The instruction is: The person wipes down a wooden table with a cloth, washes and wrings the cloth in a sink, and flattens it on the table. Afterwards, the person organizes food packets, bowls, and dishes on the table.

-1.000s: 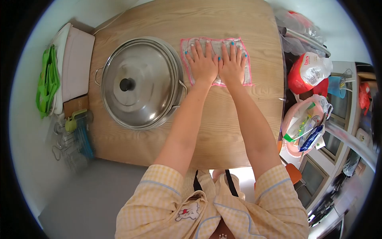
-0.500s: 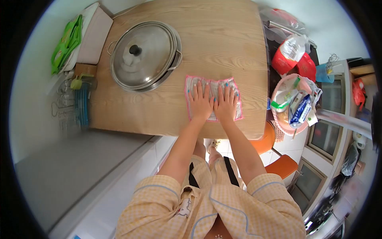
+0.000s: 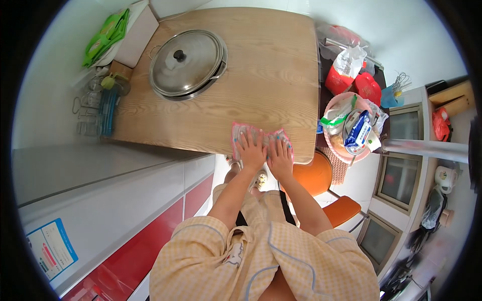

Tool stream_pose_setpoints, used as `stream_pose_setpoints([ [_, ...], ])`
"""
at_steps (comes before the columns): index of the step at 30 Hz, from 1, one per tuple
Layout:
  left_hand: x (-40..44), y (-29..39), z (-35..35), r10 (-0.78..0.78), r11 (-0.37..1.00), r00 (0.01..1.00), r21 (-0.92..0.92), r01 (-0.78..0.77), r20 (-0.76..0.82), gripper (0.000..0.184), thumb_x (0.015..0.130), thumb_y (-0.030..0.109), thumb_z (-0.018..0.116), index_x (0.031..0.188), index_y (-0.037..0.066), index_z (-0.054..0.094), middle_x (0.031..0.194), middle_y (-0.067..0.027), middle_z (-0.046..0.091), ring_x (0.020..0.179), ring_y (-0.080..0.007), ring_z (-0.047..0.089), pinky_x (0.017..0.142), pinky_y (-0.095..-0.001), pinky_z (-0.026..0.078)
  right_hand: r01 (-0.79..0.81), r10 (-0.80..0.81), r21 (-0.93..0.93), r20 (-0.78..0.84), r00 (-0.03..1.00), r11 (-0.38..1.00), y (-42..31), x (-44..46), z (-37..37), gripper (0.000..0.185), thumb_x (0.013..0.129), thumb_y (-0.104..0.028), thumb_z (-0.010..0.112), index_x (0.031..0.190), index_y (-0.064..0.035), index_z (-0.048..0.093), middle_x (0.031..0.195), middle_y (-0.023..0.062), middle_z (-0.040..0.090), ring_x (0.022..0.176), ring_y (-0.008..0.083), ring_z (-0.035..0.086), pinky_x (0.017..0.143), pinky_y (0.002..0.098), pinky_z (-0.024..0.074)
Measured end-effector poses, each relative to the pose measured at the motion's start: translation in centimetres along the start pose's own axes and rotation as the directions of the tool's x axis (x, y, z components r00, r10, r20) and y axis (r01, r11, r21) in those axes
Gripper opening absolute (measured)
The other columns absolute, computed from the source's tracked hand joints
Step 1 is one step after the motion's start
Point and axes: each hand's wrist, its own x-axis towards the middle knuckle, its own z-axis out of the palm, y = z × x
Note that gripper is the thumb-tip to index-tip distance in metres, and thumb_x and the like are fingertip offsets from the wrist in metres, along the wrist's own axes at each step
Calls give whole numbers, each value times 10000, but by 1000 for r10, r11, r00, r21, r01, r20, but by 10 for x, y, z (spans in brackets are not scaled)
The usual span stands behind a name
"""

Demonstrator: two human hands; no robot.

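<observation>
Both hands and the cloth (image 3: 266, 137) have slid back toward the person's body since the earlier frame, and now sit at the lower edge of the surface (image 3: 256, 85), around the center of my view. From my remote feed, the left hand (image 3: 252, 153) and right hand (image 3: 280, 158) lie flat on the cloth, side by side. Their fingers (image 3: 249, 142) are stretched out and slightly spread, pressing down with nothing gripped that I can see. Most of the cloth is hidden under them; I make out its pink border and a rumpled top edge. I cannot tell whether its lower side hangs over.

Upper left, the pot (image 3: 201, 92) is mostly covered by its lid (image 3: 193, 65), with a dark gap at the lower right. At the left, the glasses (image 3: 88, 114) overlap and blur together. Right of the surface, the basin (image 3: 329, 138) is heaped so full that its inside is hidden; a blue packet (image 3: 358, 131) lies on top. An orange chair (image 3: 314, 175) is partly covered by the surface's corner. Lower left, a label (image 3: 52, 248) is unreadable. Lower right smears into the dark lens rim.
</observation>
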Motion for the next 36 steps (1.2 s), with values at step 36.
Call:
stream_pose_setpoints([
  [36,82,-261,-35,-639,744,766,196,639,-69,560,835,376,394,1337,194,227,1388,-133,171,1249,-364,193,938,-599,158,595,-614,166,111,781,786,-209,243,90,596,733,-340,500,1272,-136,348,1314,136,310,1227,306,259,1003,466,187],
])
